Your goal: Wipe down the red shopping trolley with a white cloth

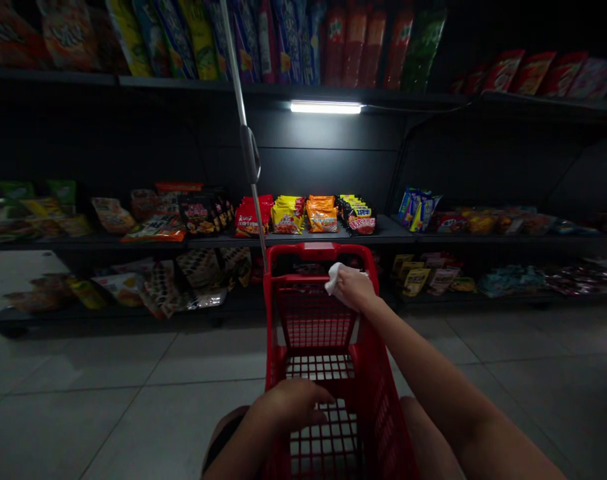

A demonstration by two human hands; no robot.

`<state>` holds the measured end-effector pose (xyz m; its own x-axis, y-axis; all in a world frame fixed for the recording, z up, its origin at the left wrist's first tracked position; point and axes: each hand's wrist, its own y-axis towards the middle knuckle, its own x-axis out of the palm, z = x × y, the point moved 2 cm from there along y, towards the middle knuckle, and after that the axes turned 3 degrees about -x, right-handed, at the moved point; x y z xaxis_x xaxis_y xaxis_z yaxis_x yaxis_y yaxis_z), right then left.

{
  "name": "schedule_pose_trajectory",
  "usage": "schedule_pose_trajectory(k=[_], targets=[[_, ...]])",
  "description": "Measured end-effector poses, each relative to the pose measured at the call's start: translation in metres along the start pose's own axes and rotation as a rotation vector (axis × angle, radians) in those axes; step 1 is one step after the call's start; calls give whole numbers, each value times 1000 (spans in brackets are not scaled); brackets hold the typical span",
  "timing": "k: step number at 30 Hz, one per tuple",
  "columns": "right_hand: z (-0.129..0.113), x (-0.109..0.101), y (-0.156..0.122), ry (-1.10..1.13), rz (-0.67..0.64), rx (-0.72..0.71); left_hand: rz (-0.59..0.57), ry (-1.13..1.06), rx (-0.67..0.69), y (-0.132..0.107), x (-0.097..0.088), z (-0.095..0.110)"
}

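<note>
A red plastic shopping cart (271,320) with grid walls and a grid floor stands between my knees. My right hand (356,288) grips a crumpled white wipe (335,277), whether cloth or paper I cannot tell. It rests at the far right end of the cart, by the crossbar and upper rim. Nearer to me, my left hand (296,403) hangs over the left side of the basket, fingers apart and holding nothing. A thin metal pole (238,87) with a dark grip rises from the cart's far left corner.
Dark shelves (223,240) span the far side. Red, yellow, orange and black snack packs (323,215) stand in rows under a lit tube lamp (326,107). Bottles (356,43) fill the upper shelf. More bags (128,287) lie low on the left. Tiled floor (148,413) surrounds the cart.
</note>
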<state>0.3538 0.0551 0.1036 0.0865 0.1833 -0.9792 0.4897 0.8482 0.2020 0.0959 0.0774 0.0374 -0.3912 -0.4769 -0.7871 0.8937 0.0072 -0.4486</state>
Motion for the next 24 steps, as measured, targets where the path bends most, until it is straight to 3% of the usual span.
schedule_pose_trajectory(k=[2,4,6,8,10,12,14,17,20,24], targets=[[-21,0,3,-18,-16,-17,61,80,-20,7,-25,4],[-58,1,14,-4,-19,-152,128,160,-129,23,-45,8],[-92,2,28,31,-12,-322,88,182,-161,42,-51,12],[-110,3,42,58,-16,-433,-8,181,-133,56,-44,13],[-106,5,50,76,-22,-505,-79,158,-99,62,-33,8],[-85,8,49,89,-14,-514,-69,133,-99,60,-28,-1],[-57,14,43,99,12,-422,7,111,-117,57,-31,-11],[-29,18,40,94,47,-231,235,0,-117,59,-43,-17],[-40,12,58,95,149,-240,446,-154,-97,66,-50,-14],[-75,1,101,98,340,-522,532,-217,-55,71,-49,-10]])
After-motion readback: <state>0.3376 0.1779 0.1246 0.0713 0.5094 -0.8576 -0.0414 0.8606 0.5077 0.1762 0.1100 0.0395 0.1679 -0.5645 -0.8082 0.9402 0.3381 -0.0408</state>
